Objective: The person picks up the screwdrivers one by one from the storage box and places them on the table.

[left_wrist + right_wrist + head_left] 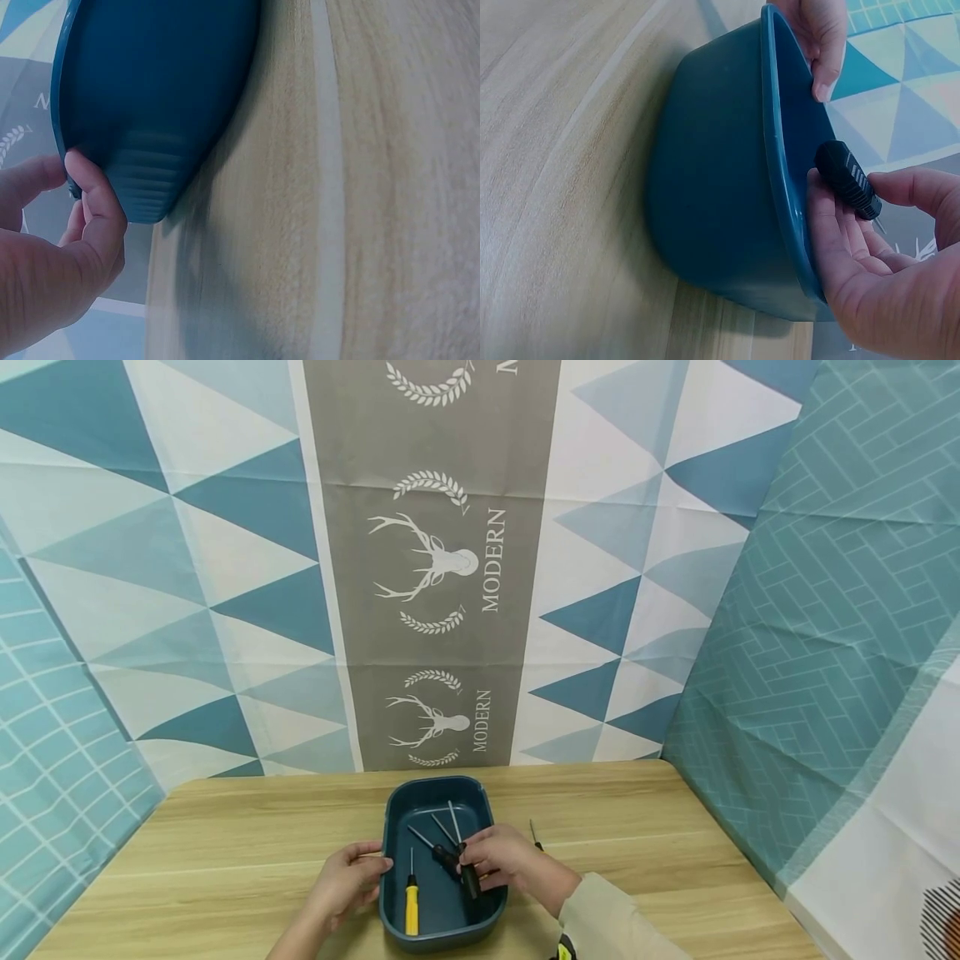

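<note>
The table has a flat top with light wood grain and pale stripes. A dark blue bin stands upright on this surface. A dark-handled screwdriver, partly hidden, lies to the bin's right, apart from it.

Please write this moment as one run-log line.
Left hand: grips blue bin by rim; right hand: holds black screwdriver; in bin: yellow screwdriver, dark-handled screwdrivers; beside bin: another screwdriver

Left hand pinches — right hand (likewise curled) pinches too.
</note>
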Demonstrator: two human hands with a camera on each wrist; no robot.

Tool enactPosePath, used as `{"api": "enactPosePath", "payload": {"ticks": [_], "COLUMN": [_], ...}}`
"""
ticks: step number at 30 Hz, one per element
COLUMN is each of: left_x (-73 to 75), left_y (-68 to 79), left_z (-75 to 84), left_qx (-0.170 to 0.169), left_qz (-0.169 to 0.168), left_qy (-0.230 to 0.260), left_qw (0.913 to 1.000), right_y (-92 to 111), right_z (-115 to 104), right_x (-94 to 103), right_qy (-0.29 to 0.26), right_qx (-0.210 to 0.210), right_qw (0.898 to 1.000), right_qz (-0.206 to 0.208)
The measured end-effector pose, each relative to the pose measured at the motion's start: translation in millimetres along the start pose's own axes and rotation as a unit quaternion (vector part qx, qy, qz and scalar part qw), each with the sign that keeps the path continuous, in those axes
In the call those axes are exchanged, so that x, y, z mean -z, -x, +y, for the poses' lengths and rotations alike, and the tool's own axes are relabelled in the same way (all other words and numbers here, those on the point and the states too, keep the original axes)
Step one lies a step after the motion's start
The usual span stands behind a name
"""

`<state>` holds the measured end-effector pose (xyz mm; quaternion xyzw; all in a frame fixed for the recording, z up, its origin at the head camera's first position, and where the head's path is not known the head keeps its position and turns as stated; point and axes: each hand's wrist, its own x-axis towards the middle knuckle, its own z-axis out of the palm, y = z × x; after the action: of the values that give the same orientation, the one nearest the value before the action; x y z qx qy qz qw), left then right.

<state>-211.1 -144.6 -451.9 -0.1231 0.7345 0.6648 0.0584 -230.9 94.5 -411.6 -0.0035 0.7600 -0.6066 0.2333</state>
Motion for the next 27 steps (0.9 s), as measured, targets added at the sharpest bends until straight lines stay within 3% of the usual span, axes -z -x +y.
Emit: {"api": "enactPosePath", "payload": {"ticks": [27], "left_x": [-0.6], "left_y": [-0.7], "left_z": [-0.8], "left_qx": [0.001], "left_qz": [0.000], "left_qy": [-0.002], "left_qw": [1.0000], "right_y": [3], "right_z": [-1], "right_x": [14.2], "right_qy": [0.004], "right_qx": [0.011], "right_qw": [1.000], "right_qz": [0.005]}}
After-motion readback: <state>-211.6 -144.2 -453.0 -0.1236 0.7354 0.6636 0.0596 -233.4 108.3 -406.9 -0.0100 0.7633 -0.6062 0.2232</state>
